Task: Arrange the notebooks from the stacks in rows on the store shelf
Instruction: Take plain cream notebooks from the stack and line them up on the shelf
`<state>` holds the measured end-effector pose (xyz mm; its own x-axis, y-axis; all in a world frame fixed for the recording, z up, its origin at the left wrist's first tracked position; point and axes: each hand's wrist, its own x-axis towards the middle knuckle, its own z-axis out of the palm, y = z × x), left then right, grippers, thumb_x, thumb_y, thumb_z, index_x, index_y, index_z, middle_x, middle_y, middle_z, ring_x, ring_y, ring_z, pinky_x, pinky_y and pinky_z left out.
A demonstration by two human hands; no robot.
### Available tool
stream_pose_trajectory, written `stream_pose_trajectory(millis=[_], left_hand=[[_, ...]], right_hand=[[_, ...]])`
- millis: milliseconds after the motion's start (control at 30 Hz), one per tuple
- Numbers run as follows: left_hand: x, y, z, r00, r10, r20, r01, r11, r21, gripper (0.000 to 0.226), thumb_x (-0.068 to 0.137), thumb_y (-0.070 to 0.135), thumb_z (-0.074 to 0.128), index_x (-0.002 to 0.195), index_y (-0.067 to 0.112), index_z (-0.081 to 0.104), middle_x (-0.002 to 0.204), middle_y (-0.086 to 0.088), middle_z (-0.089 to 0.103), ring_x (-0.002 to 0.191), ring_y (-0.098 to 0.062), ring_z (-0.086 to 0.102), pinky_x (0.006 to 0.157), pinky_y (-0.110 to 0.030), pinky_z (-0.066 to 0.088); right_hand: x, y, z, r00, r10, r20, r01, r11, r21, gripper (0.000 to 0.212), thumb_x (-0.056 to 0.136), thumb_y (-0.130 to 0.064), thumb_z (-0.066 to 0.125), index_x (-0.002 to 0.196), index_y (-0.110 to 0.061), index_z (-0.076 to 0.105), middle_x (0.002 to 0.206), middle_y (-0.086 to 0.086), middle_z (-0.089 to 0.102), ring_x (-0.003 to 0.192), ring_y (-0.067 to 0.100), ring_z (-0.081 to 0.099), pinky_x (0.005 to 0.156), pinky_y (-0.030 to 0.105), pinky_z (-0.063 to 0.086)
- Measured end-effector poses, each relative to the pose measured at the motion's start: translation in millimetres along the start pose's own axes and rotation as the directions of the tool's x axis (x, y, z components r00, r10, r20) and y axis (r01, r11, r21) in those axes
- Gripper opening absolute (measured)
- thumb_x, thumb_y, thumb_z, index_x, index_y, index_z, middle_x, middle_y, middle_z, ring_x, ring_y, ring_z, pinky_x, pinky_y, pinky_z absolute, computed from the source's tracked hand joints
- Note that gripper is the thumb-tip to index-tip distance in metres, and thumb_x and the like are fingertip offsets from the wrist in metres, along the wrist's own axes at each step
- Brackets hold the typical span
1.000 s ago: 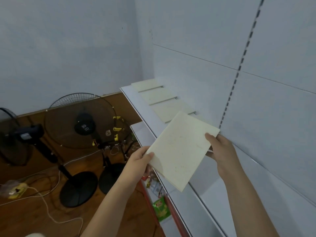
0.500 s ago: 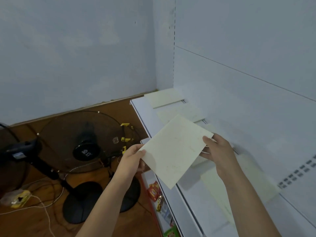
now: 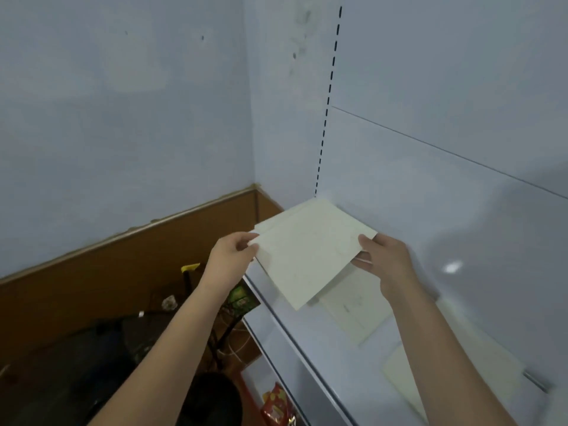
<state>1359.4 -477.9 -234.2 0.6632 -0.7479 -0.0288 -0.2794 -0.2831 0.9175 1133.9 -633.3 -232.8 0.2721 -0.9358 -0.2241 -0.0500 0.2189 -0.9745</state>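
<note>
White shelf (image 3: pixel 295 348): three notebooks lying, one notebook (image 3: pixel 307 259) held

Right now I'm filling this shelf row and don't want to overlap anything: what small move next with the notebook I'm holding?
Probably lower the held notebook, gripped by the left hand and right hand, flat onto the shelf, in the gap between the far notebook and the near notebook it partly covers.

held notebook (image 3: pixel 307 256): cream, tilted above shelf (image 3: pixel 289 330) | more cream notebooks (image 3: pixel 353 312): flat, in row
</note>
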Motion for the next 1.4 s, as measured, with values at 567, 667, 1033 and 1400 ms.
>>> stream_pose_trajectory(millis=[567, 667, 1033, 1400], left_hand=[[184.1, -12.6, 4.5, 0.769, -0.009, 0.639, -0.485, 0.641, 0.594, 0.039, 0.079, 0.033, 0.079, 0.111, 0.019, 0.063, 0.106, 0.003, 0.063, 0.096, -0.015, 0.058, 0.085, -0.035, 0.051], [187.6, -10.3, 9.6, 0.771, -0.009, 0.637, -0.5, 0.612, 0.613, 0.034, 0.076, 0.029, 0.081, 0.103, 0.016, 0.064, 0.099, 0.001, 0.063, 0.09, -0.017, 0.059, 0.078, -0.034, 0.05], [156.6, 11.8, 4.8, 0.749, -0.007, 0.663, -0.614, 0.369, 0.697, 0.095, 0.092, 0.042, 0.064, 0.158, 0.011, 0.004, 0.163, -0.011, 0.02, 0.149, -0.029, 0.021, 0.118, -0.041, 0.031], [-41.1, 71.2, 158.6, 0.362, 0.486, 0.795, -0.846, 0.529, 0.063, 0.068, 0.097, 0.059, 0.042, 0.153, 0.022, 0.032, 0.159, 0.003, 0.034, 0.145, -0.011, 0.029, 0.116, -0.024, 0.024]], right_hand=[[93.8, -4.9, 71.3, 0.911, 0.413, 0.009, -0.413, 0.91, 0.047, 0.023, 0.094, -0.022, 0.063, 0.113, -0.014, 0.054, 0.112, 0.008, 0.053, 0.095, 0.027, 0.052, 0.094, 0.042, 0.043], [95.1, -8.1, 73.7, 0.903, 0.428, -0.023, -0.424, 0.9, 0.103, 0.025, 0.092, -0.02, 0.064, 0.114, -0.012, 0.055, 0.11, 0.012, 0.054, 0.091, 0.028, 0.054, 0.099, 0.043, 0.042], [63.8, -14.8, 70.7, 0.975, 0.14, -0.172, -0.193, 0.918, -0.346, 0.067, 0.1, -0.055, 0.04, 0.152, -0.013, 0.035, 0.156, 0.006, 0.035, 0.141, 0.026, 0.037, 0.116, 0.039, 0.03], [-92.5, -42.7, -81.3, 0.787, -0.442, -0.431, 0.15, 0.814, -0.561, 0.042, 0.104, -0.041, 0.038, 0.135, -0.019, 0.057, 0.128, -0.016, 0.055, 0.125, 0.004, 0.048, 0.097, 0.006, 0.029]])
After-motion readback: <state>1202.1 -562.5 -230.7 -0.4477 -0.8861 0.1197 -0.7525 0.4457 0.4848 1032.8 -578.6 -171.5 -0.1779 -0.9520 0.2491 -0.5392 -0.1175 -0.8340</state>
